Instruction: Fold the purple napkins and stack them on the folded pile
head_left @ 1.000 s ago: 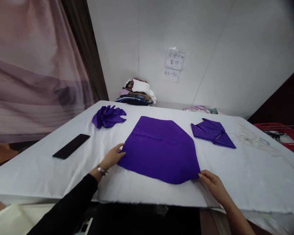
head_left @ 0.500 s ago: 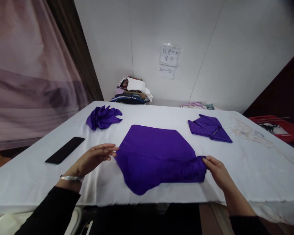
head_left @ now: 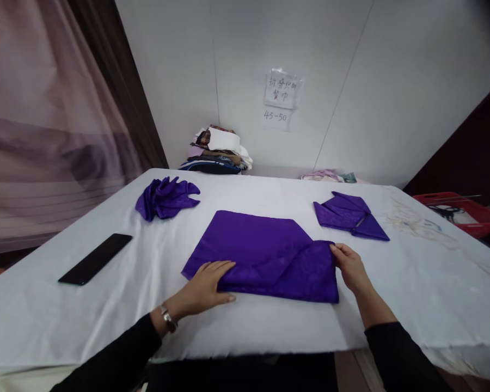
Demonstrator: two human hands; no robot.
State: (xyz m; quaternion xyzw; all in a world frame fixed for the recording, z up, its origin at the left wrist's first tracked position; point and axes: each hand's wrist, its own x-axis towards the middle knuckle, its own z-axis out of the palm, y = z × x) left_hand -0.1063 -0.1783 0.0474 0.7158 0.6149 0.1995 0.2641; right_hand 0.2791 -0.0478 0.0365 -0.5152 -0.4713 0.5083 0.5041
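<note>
A purple cloth napkin [head_left: 251,234] lies in the middle of the white-covered table, its near edge folded up and over at the right. My right hand [head_left: 349,264] pinches the raised corner of that folded part between thumb and fingers. My left hand [head_left: 208,286] rests on the napkin's near left part, fingers stretched out over the cloth and thumb apart along the near fold. A bracelet circles my left wrist.
A gathered purple napkin [head_left: 167,198] stands at the back left, above a black phone-like slab [head_left: 96,258]. Back right lies a folded purple napkin [head_left: 349,215]. Stacked cloths [head_left: 218,152] sit by the wall, under a paper sign [head_left: 281,90]. A red basket [head_left: 465,215] is far right.
My left hand has come down and right from the napkin's left corner onto its near part. My right hand has lifted its corner slightly up and away, and the near edge now lies folded over.
</note>
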